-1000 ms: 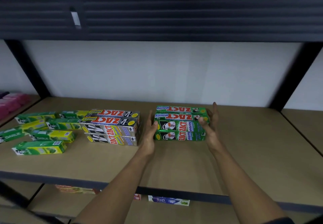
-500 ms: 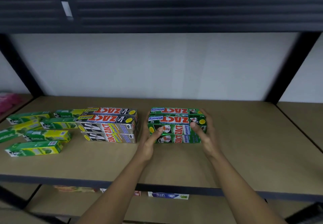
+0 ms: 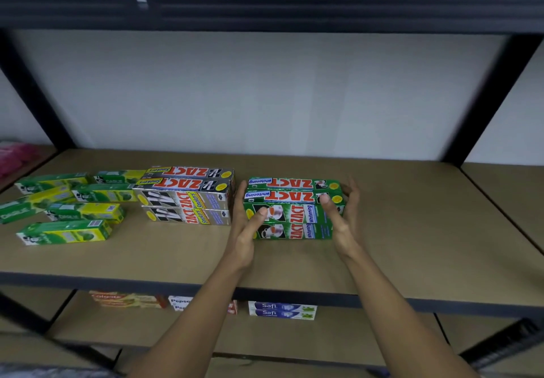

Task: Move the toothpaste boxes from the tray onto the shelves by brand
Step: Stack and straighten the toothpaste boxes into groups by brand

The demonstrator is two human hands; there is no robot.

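The shelf in front of me is a flat tan board with a matte, fibrous look and a dark metal front edge. On it, near the middle, sits the green ZACT stack: long glossy cardboard boxes with crisp corners, two wide and two high, their red lettering upside down to me.

My left hand is spread loose, its straight fingers lying along the stack's left end and the thumb reaching across the front face. My right hand is spread too, fingers fanned past the right end and the thumb resting near the front top edge. Neither hand clenches; they bracket the stack rather than grasp it.

Just beside the left hand stands the silver ZACT stack, foil-shiny and squared up the same way. Further left, green-and-yellow boxes lie loosely at differing angles.

On the lower shelf, flat white-and-blue Safi boxes lie stacked, with a red carton well to their left.
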